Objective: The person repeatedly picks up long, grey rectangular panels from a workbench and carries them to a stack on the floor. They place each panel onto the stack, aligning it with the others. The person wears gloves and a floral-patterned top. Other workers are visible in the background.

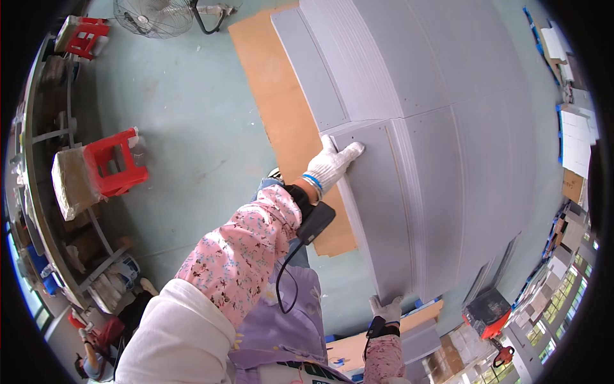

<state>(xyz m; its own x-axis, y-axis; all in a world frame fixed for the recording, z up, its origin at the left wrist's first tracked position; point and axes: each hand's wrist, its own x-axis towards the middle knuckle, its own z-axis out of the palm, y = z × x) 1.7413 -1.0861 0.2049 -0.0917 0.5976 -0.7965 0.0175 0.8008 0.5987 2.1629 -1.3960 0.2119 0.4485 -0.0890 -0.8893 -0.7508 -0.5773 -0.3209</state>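
A long light-grey panel [377, 205] lies at the near side of a tall stack of similar grey boards [441, 185]. My left hand [332, 164], in a white knitted glove, grips the panel's far-left corner, thumb and fingers on either side of its edge. At the opposite end, my right hand [387, 310], also gloved, holds the corner; the undersides of its fingers are hidden. Another grey panel [310, 64] lies beyond my left hand, on the same stacked boards. Brown cardboard [281, 89] is spread on the floor beside the stack.
A standing fan [153, 16] is at the far left. Red plastic stools [115, 163] with wrapped boxes stand by a long workbench [29, 160]. At the lower right is a red and black pallet truck [487, 313]. A person [96, 358] is at the lower left.
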